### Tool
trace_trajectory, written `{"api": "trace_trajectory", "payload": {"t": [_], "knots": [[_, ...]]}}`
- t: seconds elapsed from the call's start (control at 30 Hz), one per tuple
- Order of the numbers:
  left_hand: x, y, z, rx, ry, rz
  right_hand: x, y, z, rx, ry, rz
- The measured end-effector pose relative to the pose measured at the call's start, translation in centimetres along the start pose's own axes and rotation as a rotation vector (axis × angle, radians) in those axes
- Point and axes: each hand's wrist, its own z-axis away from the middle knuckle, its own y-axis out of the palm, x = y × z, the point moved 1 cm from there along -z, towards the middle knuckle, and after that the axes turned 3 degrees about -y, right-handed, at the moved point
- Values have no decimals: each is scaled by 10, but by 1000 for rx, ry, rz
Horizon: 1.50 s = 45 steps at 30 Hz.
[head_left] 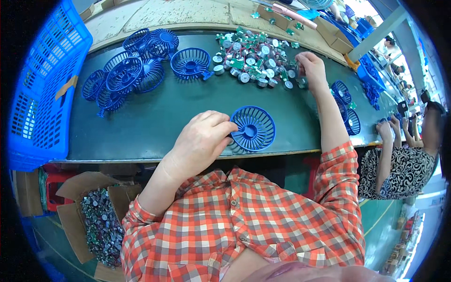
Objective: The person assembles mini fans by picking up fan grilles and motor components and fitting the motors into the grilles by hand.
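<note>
My left hand (202, 136) is closed on the rim of a round blue plastic fan cage (265, 129), which is slatted with a hub in its middle. The cage is tilted at the table's near edge, its open side up. At the right end of a heap of small round silver motors with green circuit boards (249, 61), my right hand (312, 68) has its fingers bent and pressed together. A blurred silver and green motor (301, 81) shows at those fingertips. The thumb side of that grip is partly hidden.
More blue fan cages (124, 73) lie stacked at the left of the green table (188, 113), others at right (352, 121). A blue crate (47, 89) stands at the far left. Below it, a carton (75, 225) holds many small parts. A co-worker (397, 164) sits at right.
</note>
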Motion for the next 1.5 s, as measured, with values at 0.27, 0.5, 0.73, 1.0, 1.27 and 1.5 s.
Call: {"api": "trace_trajectory", "payload": {"t": [0.27,0.5,0.73,1.0,1.27,1.5], "knots": [[1,1,1,9,-14,-8,11,-16,6,-325,-425,200],[0,-1,1,-20,-3,22,20,-20,13,-325,-437,-50],[1,0,1,-15,15,11,29,-5,20,-130,-429,555],[1,-1,-1,-6,24,23,22,-11,19,-261,-484,347],[1,-1,2,-14,24,35,35,-11,25,-49,-279,188],[-1,-2,4,26,77,90,70,-16,85,-247,-515,302]]}}
